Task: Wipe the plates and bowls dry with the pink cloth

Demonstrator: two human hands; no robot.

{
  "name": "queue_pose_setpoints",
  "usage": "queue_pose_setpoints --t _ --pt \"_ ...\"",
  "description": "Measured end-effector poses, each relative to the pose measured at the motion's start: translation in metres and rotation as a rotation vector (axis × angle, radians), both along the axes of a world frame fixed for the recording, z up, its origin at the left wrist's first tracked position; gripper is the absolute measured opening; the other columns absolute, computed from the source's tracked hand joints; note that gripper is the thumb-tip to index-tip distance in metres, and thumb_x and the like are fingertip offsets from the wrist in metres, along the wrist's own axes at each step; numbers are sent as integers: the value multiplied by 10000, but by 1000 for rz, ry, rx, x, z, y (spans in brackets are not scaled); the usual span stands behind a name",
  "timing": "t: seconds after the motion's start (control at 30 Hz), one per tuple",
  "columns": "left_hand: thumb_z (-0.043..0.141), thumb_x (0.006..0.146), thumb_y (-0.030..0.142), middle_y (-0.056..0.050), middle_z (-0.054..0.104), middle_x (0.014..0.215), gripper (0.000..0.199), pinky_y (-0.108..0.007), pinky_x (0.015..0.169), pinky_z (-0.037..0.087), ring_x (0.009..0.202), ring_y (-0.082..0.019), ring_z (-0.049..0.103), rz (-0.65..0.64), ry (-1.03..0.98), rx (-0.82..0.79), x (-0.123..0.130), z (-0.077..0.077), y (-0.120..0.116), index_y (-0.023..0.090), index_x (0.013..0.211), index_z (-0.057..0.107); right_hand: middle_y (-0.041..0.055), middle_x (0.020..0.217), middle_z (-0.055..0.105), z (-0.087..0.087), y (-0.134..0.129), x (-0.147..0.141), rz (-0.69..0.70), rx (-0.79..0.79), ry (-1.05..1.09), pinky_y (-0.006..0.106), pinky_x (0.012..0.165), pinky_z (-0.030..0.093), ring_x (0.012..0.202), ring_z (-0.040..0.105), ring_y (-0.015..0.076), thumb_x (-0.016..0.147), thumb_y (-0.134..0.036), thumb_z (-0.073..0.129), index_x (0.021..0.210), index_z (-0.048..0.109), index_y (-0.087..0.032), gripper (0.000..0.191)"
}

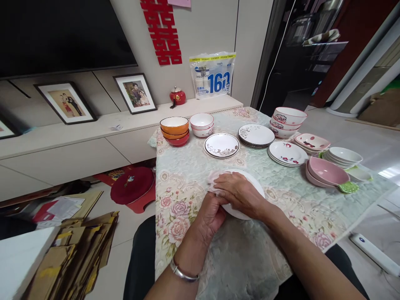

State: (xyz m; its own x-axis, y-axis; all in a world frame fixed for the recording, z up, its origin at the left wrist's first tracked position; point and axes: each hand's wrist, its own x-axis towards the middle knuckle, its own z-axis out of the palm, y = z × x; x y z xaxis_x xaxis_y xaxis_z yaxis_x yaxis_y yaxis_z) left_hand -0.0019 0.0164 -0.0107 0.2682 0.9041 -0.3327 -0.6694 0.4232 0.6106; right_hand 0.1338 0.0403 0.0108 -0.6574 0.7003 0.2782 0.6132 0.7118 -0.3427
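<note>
A white plate (253, 183) is held over the near part of the table, largely covered by my hands. My right hand (239, 193) lies across it, its fingers closed over a pale, thin cloth or tissue (213, 178) that wraps the plate's left rim. Beneath it, my left hand (212, 212) is closed at the plate's near left edge, its fingertips partly hidden. Just beyond the plate sits a short stack of brown-patterned plates (221, 146). To the right are white plates with red flowers (288, 153).
A floral cloth covers the table (178, 208). Orange and red bowls (174, 128), white bowls (201, 124), dark-rimmed plates (256, 135), tall bowls (288, 121) and pink leaf-handled bowls (328, 171) stand along its back and right. Flattened cardboard (71, 254) lies left, beside a red stool (133, 185).
</note>
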Motion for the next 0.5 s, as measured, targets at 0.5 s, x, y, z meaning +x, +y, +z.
queue_pose_setpoints --t 0.5 --pt "688 542 41 -79 746 968 693 -355 851 456 922 -261 661 -42 -14 25 0 -1 -1 151 1224 628 113 1288 649 -6 12 17 -427 -27 -11 393 989 449 1185 590 255 993 -298 451 1248 628 -193 328"
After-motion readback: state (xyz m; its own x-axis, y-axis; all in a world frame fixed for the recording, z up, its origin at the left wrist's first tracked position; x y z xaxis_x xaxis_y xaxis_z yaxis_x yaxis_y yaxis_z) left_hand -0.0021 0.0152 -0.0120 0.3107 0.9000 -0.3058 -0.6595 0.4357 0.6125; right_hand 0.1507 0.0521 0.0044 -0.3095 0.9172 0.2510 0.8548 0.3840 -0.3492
